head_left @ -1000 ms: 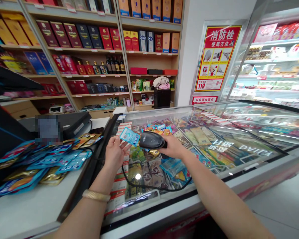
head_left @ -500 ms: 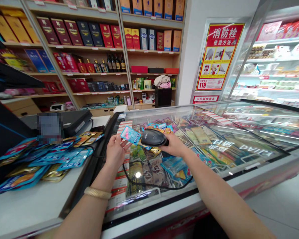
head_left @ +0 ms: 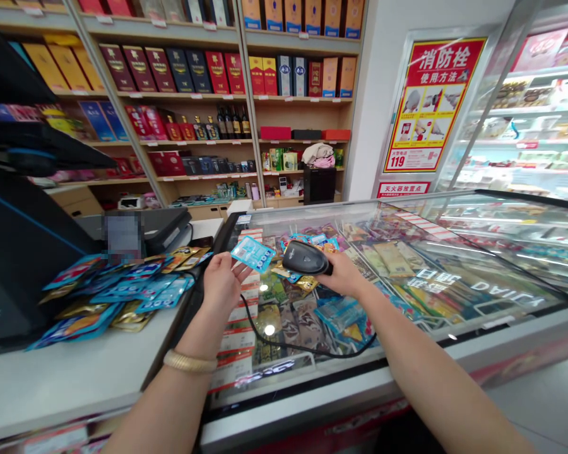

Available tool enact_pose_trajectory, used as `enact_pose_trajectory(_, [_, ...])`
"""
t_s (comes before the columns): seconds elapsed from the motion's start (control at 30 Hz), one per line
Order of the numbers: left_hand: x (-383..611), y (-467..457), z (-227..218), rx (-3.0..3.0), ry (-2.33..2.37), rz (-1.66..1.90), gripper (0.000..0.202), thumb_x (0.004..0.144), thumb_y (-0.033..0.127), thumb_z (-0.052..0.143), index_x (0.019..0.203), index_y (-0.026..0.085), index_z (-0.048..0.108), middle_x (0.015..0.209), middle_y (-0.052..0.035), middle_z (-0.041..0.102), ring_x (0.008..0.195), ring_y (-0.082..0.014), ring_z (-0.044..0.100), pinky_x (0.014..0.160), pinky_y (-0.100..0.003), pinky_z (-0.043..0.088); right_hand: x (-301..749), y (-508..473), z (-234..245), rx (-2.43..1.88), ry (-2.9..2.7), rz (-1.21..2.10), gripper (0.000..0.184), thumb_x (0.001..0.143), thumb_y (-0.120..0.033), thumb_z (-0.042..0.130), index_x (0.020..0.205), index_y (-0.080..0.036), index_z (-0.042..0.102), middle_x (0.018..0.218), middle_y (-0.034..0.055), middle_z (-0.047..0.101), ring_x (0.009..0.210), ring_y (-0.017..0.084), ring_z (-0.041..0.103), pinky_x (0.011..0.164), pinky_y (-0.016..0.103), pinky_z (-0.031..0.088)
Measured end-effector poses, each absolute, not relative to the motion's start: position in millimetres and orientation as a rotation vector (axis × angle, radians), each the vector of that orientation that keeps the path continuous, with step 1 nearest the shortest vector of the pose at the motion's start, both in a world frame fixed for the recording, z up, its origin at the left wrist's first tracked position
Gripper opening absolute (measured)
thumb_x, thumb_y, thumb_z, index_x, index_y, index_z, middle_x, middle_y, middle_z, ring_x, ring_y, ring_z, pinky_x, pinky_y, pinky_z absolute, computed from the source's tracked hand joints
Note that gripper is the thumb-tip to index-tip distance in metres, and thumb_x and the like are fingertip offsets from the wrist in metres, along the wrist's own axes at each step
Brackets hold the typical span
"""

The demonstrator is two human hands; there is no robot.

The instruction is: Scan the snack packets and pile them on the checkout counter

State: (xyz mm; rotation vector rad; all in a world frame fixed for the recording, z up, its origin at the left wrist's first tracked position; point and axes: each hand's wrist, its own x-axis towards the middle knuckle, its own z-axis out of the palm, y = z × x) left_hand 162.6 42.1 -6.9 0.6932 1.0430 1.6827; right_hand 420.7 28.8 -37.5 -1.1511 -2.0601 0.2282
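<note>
Pinched in my left hand [head_left: 223,277] is a light blue snack packet [head_left: 252,253], held by its left edge above the freezer's glass lid. My right hand [head_left: 341,275] is wrapped round the handle of a black barcode scanner [head_left: 305,258], whose head points left at the packet with a small gap between them. The scanner's black cable [head_left: 284,344] loops down over the glass. Just behind and below the scanner lie several blue and gold packets [head_left: 307,284] on the lid. A pile of similar packets [head_left: 123,287] is on the counter to my left.
The chest freezer [head_left: 322,391] spans the middle and right. On the left, a dark checkout machine [head_left: 23,252] stands on the white counter [head_left: 94,372]. Shelves of boxes and bottles [head_left: 184,135] line the back wall, beside a red fire hydrant poster [head_left: 435,104].
The view has turned slightly left, so everything sits further right. The packet has tilted in my left hand and now shows its face differently. Both hands keep their hold.
</note>
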Motion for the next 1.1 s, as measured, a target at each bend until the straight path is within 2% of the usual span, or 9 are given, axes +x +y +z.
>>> enact_pose_trajectory(0.2, [103,-7,13,0.637,1.223,1.751,0.009,0.078,0.014,0.057,0.074,0.018,0.050,0.069,0.0010,0.066,0.064,-0.0147,0.068,0.064,-0.029,0.059,422,28,-37,-1.113,-2.043,0.226,0.039,0.072,-0.022,0.067,0.111,-0.021,0.070,0.099,0.0062,0.075,0.090,0.026,0.069,0.081,0.034,0.052])
enact_pose_trajectory(0.37, [24,-56,-1,0.556,1.544,1.710,0.009,0.077,0.012,0.055,0.069,0.018,0.054,0.069,0.0002,0.067,0.065,-0.0138,0.066,0.061,-0.024,0.057,421,27,-38,-1.107,-2.045,0.190,0.037,0.071,-0.021,0.067,0.108,-0.022,0.071,0.096,0.0064,0.075,0.086,0.025,0.069,0.078,0.032,0.051])
enact_pose_trajectory(0.5, [-18,-68,-11,0.521,1.799,1.661,0.006,0.073,0.017,0.058,0.067,0.018,0.059,0.070,-0.0009,0.069,0.067,-0.0150,0.065,0.063,-0.025,0.055,420,27,-39,-1.140,-2.047,0.150,0.035,0.069,-0.021,0.068,0.104,-0.020,0.072,0.089,0.0063,0.075,0.079,0.024,0.068,0.073,0.031,0.050])
enact_pose_trajectory(0.57, [-30,-68,-10,0.679,2.060,1.526,0.008,0.070,0.025,0.060,0.063,0.021,0.060,0.063,0.0004,0.067,0.062,-0.0174,0.062,0.059,-0.027,0.052,420,28,-39,-1.152,-2.043,0.142,0.033,0.069,-0.021,0.068,0.102,-0.019,0.072,0.088,0.0067,0.075,0.079,0.024,0.068,0.073,0.031,0.050])
enact_pose_trajectory(0.67, [-45,-68,-6,1.061,2.539,1.131,0.019,0.066,0.042,0.058,0.059,0.025,0.060,0.048,0.0009,0.060,0.055,-0.0240,0.057,0.055,-0.032,0.045,421,29,-40,-1.137,-2.040,0.164,0.034,0.070,-0.021,0.067,0.103,-0.019,0.071,0.091,0.0072,0.075,0.082,0.024,0.068,0.075,0.032,0.051])
enact_pose_trajectory(0.77, [-61,-67,-9,1.271,2.715,0.806,0.028,0.067,0.051,0.048,0.061,0.028,0.061,0.043,-0.0013,0.056,0.056,-0.0289,0.057,0.057,-0.035,0.043,422,30,-41,-1.151,-2.036,0.165,0.032,0.070,-0.021,0.066,0.102,-0.019,0.071,0.090,0.0071,0.074,0.079,0.024,0.068,0.074,0.032,0.051])
enact_pose_trajectory(0.83, [-71,-68,-16,1.367,2.711,0.670,0.033,0.069,0.052,0.042,0.065,0.027,0.063,0.048,-0.0044,0.060,0.060,-0.0304,0.060,0.060,-0.036,0.044,423,31,-42,-1.162,-2.037,0.163,0.030,0.070,-0.022,0.066,0.100,-0.019,0.072,0.088,0.0074,0.074,0.079,0.025,0.068,0.073,0.033,0.051])
enact_pose_trajectory(1.0, [-80,-73,-34,1.599,2.819,0.391,0.047,0.073,0.053,0.031,0.073,0.023,0.068,0.076,-0.0163,0.069,0.082,-0.0344,0.065,0.072,-0.039,0.049,422,30,-41,-1.159,-2.036,0.165,0.036,0.070,-0.022,0.067,0.106,-0.020,0.071,0.093,0.0072,0.075,0.081,0.025,0.068,0.075,0.033,0.051])
enact_pose_trajectory(1.1, [-70,-79,-38,1.701,2.913,0.428,0.063,0.076,0.059,0.025,0.095,0.018,0.069,0.092,-0.0204,0.069,0.095,-0.0377,0.063,0.075,-0.043,0.050,422,29,-40,-1.146,-2.031,0.164,0.038,0.070,-0.023,0.068,0.108,-0.021,0.071,0.096,0.0073,0.075,0.084,0.025,0.068,0.076,0.034,0.051])
